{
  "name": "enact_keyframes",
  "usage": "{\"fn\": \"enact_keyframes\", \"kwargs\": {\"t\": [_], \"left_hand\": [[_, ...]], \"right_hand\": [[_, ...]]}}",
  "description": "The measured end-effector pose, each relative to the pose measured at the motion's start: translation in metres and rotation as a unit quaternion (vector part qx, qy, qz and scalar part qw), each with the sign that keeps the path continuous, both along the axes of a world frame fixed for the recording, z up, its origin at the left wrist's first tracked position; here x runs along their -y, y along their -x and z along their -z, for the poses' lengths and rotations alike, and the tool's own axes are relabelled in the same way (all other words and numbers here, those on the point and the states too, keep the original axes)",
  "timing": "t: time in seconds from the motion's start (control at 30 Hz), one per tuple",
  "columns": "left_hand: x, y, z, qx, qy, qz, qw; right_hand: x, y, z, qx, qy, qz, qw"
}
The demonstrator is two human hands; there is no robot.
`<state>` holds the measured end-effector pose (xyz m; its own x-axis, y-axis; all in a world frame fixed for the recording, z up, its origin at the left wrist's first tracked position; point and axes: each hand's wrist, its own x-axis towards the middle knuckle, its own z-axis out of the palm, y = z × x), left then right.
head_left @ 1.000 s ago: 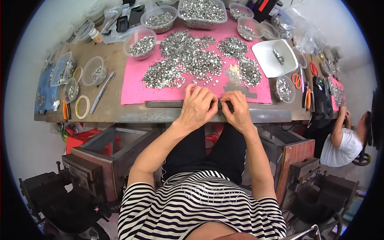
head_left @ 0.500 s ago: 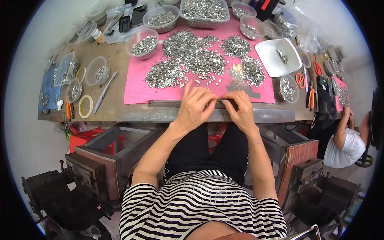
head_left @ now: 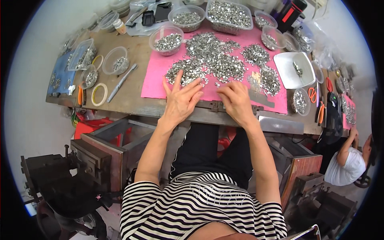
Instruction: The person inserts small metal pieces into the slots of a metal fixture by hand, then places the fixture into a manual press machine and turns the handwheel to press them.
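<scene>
Small shiny metal pieces lie heaped in a large pile on the pink mat. At the heap's near left edge my left hand rests with its fingers spread, and nothing shows in its grasp. My right hand is to its right, thumb and fingers drawn together and pointing down at the mat. A few loose pieces lie just beyond those fingertips. Whatever they pinch, if anything, is hidden. Between and below the hands, a dark metal bar runs along the table's front edge.
Smaller piles lie on the mat's right side, by a flat grey strip. Plastic tubs of pieces line the back. A white tray and orange-handled pliers lie right. Tape and a grey toothbrush-like tool lie left.
My hands, together at the bar before, have moved apart. The left has opened and spread at the pile; the right has moved forward over the mat. The whole view has shifted.
</scene>
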<state>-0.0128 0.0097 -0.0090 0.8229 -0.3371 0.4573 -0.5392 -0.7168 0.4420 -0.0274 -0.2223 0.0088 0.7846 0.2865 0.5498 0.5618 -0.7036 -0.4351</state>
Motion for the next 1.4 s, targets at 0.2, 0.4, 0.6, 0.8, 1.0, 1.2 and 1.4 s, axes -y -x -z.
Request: {"fn": "enact_keyframes", "kwargs": {"t": [0.2, 0.4, 0.6, 0.8, 1.0, 1.2, 1.4], "left_hand": [[-0.003, 0.006, 0.001, 0.02, 0.006, -0.012, 1.0], [0.003, 0.011, 0.011, 0.082, 0.132, -0.071, 0.985], [0.006, 0.011, 0.01, 0.081, 0.154, -0.069, 0.982], [0.034, 0.026, 0.003, 0.08, 0.159, 0.003, 0.984], [0.088, 0.033, 0.007, 0.077, 0.143, 0.053, 0.985], [0.102, 0.032, 0.011, 0.079, 0.102, 0.044, 0.991], [0.104, 0.032, 0.011, 0.075, 0.091, 0.037, 0.992]], "right_hand": [[-0.028, -0.04, 0.014, -0.007, 0.004, -0.007, 1.0], [-0.029, -0.046, 0.016, -0.055, 0.029, 0.006, 0.998], [-0.001, -0.028, -0.003, -0.075, -0.017, 0.017, 0.997], [0.055, 0.032, -0.001, -0.169, -0.148, 0.084, 0.971], [0.05, 0.054, 0.013, -0.022, -0.055, 0.106, 0.993], [0.053, 0.054, 0.024, 0.027, -0.039, 0.106, 0.993], [0.055, 0.053, 0.012, 0.054, 0.022, 0.085, 0.995]]}}
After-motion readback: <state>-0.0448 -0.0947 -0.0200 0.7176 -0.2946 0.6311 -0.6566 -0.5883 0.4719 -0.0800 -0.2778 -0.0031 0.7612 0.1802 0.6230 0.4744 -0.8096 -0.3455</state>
